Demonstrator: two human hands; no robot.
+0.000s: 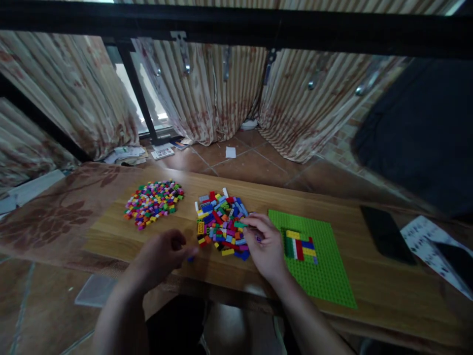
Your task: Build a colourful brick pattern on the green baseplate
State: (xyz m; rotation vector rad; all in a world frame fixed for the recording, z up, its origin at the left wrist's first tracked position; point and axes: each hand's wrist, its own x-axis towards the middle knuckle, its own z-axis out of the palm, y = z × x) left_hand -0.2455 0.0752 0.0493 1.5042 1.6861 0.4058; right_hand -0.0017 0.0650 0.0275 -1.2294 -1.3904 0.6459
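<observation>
A heap of mixed plastic toy bricks [225, 219] lies on the wooden table between my hands. My right hand [265, 244] is over the heap's right side, thumb and forefinger closed on a green brick [239, 224]. On the near left, my left hand [162, 256] has its fingers curled, the tips slightly blurred. Just under those fingertips shows a small blue brick [190, 259]; whether they grip it is unclear. Right of my right hand lies a green baseplate [327, 268], bearing a flat patch of joined bricks [300, 246] in green, white, red, yellow and blue.
A second pile of smaller bricks [154, 201] sits on the table's [140, 241] left part. At the right lie a dark flat slab [388, 234] and a printed sheet [424, 241]. A clear plastic lid or tray [95, 291] is below the table's near-left edge.
</observation>
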